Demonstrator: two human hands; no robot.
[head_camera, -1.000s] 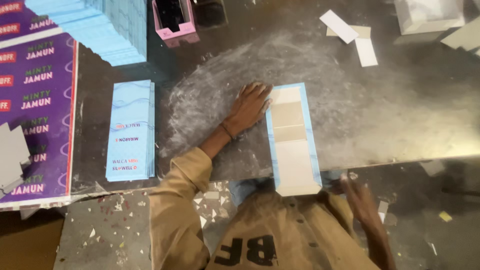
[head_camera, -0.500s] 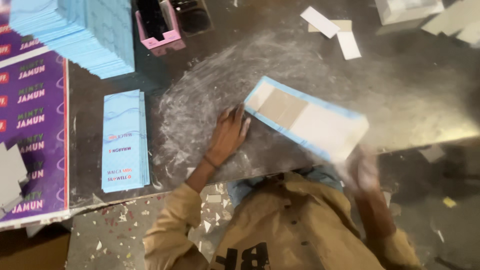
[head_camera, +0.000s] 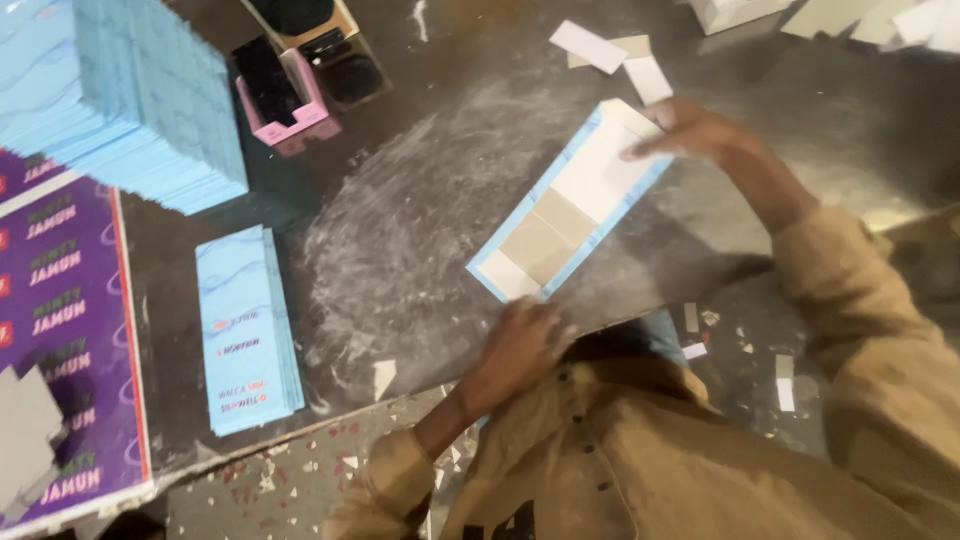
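We see a long blue-edged card (head_camera: 570, 205) lying slantwise on the dusty dark bench (head_camera: 420, 240), its white and brown inner side up. The right hand (head_camera: 690, 135) pinches the card's far end, fingers pressed together on its edge. The left hand (head_camera: 520, 345) rests at the card's near end, touching its corner; whether that grip is spread or closed, we cannot tell. Well to the left of the left hand lies a small pile of blue cards (head_camera: 245, 325); beyond it stand a tall blue stack (head_camera: 130, 100) and a pink holder (head_camera: 290, 115). White paper strips (head_camera: 620, 60) lie just beyond the right hand.
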